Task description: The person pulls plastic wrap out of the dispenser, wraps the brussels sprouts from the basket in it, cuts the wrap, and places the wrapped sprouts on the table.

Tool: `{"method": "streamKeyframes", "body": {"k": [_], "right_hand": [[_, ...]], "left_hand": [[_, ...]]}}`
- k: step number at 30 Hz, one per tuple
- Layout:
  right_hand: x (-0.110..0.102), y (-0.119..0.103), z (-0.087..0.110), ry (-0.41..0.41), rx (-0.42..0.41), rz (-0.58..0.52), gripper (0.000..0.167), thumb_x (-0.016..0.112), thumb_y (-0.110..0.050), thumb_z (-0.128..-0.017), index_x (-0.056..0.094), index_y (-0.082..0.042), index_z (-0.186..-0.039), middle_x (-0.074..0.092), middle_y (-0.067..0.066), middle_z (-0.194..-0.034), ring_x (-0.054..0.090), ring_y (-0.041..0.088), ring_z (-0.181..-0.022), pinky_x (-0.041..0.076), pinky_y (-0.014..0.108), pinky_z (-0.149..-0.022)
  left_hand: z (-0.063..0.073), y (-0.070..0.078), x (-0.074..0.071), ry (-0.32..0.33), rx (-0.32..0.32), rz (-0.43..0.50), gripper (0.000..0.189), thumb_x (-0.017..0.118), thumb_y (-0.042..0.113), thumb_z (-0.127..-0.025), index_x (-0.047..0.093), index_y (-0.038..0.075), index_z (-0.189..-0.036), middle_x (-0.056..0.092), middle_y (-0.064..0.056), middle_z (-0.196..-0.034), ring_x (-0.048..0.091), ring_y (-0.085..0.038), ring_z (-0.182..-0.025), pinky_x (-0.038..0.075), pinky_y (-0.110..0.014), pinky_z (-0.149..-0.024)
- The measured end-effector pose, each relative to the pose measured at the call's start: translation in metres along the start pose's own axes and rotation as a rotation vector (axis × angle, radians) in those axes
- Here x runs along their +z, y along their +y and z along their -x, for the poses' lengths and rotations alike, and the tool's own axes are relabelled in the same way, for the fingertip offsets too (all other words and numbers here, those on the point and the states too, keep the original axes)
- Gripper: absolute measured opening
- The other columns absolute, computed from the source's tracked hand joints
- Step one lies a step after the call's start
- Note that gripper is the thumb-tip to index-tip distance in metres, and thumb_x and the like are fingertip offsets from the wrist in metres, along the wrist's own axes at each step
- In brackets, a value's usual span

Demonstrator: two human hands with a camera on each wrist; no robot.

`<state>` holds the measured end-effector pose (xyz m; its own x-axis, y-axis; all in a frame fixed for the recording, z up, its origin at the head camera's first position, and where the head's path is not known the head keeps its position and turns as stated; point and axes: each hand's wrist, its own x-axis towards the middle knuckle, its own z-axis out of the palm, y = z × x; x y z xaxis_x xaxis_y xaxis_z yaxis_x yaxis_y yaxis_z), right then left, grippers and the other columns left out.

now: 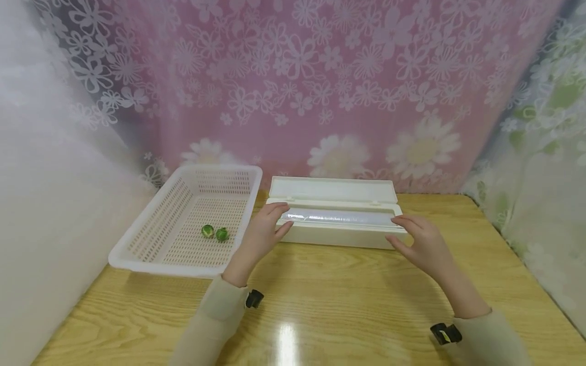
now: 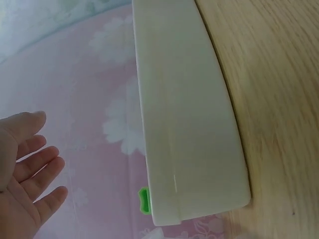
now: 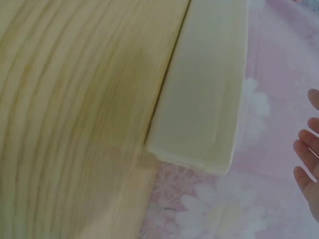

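A long cream box [image 1: 336, 237] lies on the table with its lid [image 1: 331, 189] tipped back, and a roll of clear plastic film [image 1: 339, 216] shows inside. My left hand [image 1: 265, 229] is above the box's left end, thumb and fingers spread apart. At the opposite end hovers my right hand [image 1: 423, 246], its fingers also spread. Both wrist views show relaxed fingers standing away from the box wall, with nothing held: the left hand [image 2: 30, 172] and the right hand [image 3: 310, 152]. A small green piece [image 2: 144, 200] sticks out at the box's rim in the left wrist view.
Left of the box stands a white plastic basket [image 1: 121, 259] with two small green Brussels sprouts [image 1: 215, 233] in it. Behind the wooden table [image 1: 329, 300] hangs a pink flowered curtain [image 1: 293, 101]. A pale sheet [image 1: 55, 152] borders the left side.
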<state>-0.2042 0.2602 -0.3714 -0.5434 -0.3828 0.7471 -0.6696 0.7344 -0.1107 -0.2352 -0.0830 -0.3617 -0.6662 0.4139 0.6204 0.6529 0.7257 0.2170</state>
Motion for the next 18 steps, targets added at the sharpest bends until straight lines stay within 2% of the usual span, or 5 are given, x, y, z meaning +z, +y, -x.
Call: {"method": "streamKeyframes", "body": {"k": [3, 6, 14, 18], "right_hand": [[0.001, 0.008, 0.001, -0.059, 0.018, -0.012, 0.039, 0.075, -0.010, -0.065, 0.061, 0.005, -0.098, 0.060, 0.019, -0.093, 0.055, 0.034, -0.086, 0.046, 0.046, -0.072], [0.004, 0.016, 0.002, -0.101, 0.043, -0.009, 0.044, 0.077, -0.002, -0.059, 0.061, 0.005, -0.099, 0.060, 0.020, -0.094, 0.056, 0.035, -0.087, 0.046, 0.046, -0.071], [0.012, 0.034, -0.004, -0.247, 0.120, 0.010, 0.038, 0.073, -0.006, -0.069, 0.061, 0.005, -0.103, 0.059, 0.023, -0.102, 0.055, 0.038, -0.093, 0.046, 0.049, -0.073], [0.017, 0.041, -0.003, -0.307, 0.131, 0.018, 0.036, 0.072, -0.008, -0.072, 0.061, 0.005, -0.104, 0.060, 0.022, -0.102, 0.055, 0.038, -0.093, 0.046, 0.049, -0.074]], "left_hand": [[-0.002, 0.000, 0.007, -0.044, 0.007, 0.041, 0.036, 0.064, 0.019, -0.082, 0.057, -0.001, -0.111, 0.054, -0.012, -0.115, 0.050, -0.023, -0.107, 0.042, -0.030, -0.088], [-0.004, -0.002, 0.016, -0.077, -0.008, 0.050, 0.036, 0.062, 0.019, -0.083, 0.056, -0.001, -0.113, 0.053, -0.012, -0.117, 0.049, -0.022, -0.108, 0.042, -0.029, -0.088], [-0.008, -0.012, 0.040, -0.161, -0.082, 0.022, 0.038, 0.060, 0.022, -0.085, 0.053, 0.002, -0.117, 0.051, -0.009, -0.120, 0.047, -0.020, -0.111, 0.041, -0.028, -0.090], [-0.008, -0.016, 0.047, -0.158, -0.130, 0.002, 0.035, 0.062, 0.020, -0.084, 0.056, 0.002, -0.113, 0.054, -0.009, -0.117, 0.048, -0.021, -0.109, 0.039, -0.029, -0.092]]}}
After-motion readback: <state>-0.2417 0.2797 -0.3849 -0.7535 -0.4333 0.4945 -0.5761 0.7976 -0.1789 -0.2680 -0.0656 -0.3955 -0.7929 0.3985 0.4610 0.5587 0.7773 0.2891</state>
